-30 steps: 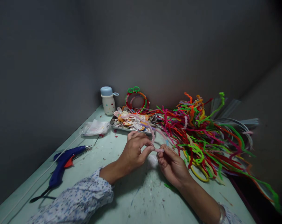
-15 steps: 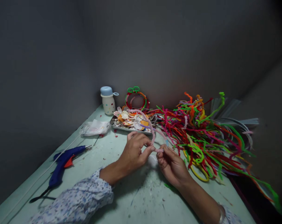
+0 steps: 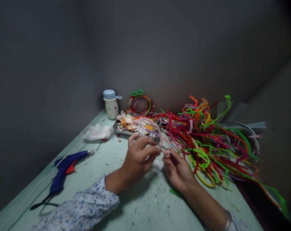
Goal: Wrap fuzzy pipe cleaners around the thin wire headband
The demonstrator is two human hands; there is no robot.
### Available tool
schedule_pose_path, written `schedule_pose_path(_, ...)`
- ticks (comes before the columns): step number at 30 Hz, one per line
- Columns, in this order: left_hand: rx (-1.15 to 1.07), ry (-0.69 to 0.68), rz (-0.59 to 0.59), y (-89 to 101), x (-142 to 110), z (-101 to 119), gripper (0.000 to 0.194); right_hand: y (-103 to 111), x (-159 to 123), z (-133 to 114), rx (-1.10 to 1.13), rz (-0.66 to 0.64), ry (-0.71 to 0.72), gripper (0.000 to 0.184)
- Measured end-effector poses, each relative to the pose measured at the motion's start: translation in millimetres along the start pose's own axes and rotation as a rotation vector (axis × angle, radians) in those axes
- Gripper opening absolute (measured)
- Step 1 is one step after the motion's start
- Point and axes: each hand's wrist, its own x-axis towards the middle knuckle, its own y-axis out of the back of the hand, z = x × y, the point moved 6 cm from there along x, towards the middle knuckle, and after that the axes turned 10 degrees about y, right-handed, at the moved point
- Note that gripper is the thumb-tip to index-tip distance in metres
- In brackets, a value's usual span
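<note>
A pale pink pipe cleaner point(image 3: 158, 128) arches up from my hands and curves back over the metal tray point(image 3: 126, 132). Its near end is bent, and my right hand point(image 3: 180, 170) pinches that end between thumb and forefinger. Just left of the bend is my left hand point(image 3: 139, 157), its fingers parted and curved, the tips close beside the pipe cleaner; whether they touch it I cannot tell. Under the hands, partly hidden, lies something small, white and translucent point(image 3: 158, 165).
A blue glue gun point(image 3: 61, 175) lies at left near a plastic bag point(image 3: 98, 132) and a white cord. Behind stand a blue-capped bottle point(image 3: 111, 107) and a decorated ring point(image 3: 150, 104). A tangled heap of coloured pipe cleaners point(image 3: 203, 134) covers the right side of the table point(image 3: 147, 205).
My left hand has loosened from the pink pipe cleaner, its fingers spreading apart. The pipe cleaner's arch has dropped slightly and shifted right, while my right hand keeps its pinch.
</note>
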Motion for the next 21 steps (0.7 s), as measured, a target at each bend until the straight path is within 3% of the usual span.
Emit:
schedule_pose_path(12,0.135,-0.196,0.071,2.2,-7.6,5.9,0.02,-5.5,-3.0,2.6,0.01,-0.001,-0.017,0.015)
schedule_pose_path(21,0.146,-0.226,0.107,5.3,-10.3,6.7,0.021,-6.2,-4.9,3.5,0.012,-0.037,-0.04,0.015)
